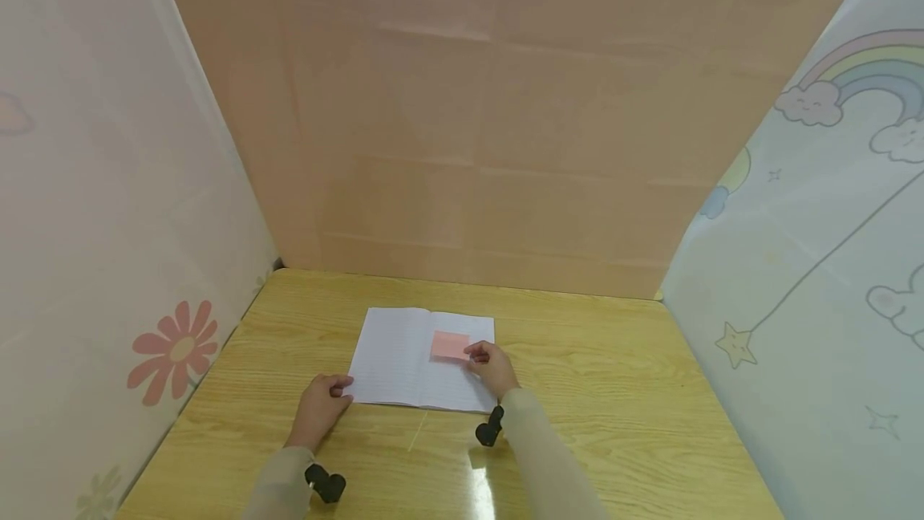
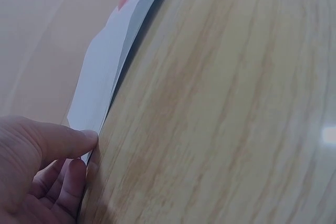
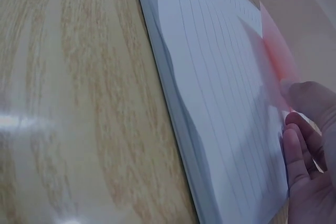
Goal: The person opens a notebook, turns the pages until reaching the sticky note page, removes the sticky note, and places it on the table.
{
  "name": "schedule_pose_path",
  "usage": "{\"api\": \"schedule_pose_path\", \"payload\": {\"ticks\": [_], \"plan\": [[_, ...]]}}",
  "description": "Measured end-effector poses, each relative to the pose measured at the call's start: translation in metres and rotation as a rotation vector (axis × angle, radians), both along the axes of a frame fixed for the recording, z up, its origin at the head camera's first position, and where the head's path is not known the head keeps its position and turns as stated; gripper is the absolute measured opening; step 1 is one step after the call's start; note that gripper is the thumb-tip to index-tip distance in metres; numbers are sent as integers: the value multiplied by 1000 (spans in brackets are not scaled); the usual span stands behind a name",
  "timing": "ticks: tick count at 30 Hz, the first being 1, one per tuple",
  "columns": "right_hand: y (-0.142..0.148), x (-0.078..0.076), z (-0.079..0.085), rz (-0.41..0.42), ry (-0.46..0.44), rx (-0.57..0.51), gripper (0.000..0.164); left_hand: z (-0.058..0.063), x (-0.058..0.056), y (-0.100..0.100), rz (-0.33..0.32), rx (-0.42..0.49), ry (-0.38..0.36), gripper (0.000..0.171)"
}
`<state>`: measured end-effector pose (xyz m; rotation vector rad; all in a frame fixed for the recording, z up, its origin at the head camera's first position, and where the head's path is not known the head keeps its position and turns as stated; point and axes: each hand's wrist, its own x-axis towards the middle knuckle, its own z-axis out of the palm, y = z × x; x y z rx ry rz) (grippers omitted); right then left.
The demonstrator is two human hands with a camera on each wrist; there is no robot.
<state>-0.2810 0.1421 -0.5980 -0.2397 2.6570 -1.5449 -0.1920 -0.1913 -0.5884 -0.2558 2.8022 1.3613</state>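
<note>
An open notebook (image 1: 386,355) with ruled white pages lies on the table. At its lower left corner my left hand (image 1: 321,408) holds the page edge; in the left wrist view the thumb (image 2: 84,140) presses on top and the other fingers curl at the edge. A pink sticky note (image 1: 449,345) is over the right page, casting a shadow on it. My right hand (image 1: 492,369) pinches the note's right side between thumb and fingers. In the right wrist view the note (image 3: 278,59) stands tilted up from the lined paper.
The notebook rests on a wood-grain table (image 1: 599,375). A plain tan sheet (image 1: 469,119) rises behind it. Printed cloths with a flower (image 1: 179,350) and a rainbow stand at the left and right sides. A thin light strip (image 1: 418,432) lies below the notebook.
</note>
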Motion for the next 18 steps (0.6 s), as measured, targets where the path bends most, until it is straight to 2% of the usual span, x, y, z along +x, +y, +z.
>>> {"api": "schedule_pose_path", "payload": {"ticks": [18], "plan": [[-1, 2, 1, -47, 27, -6, 7, 0, 0, 0, -6, -14, 13, 27]]}}
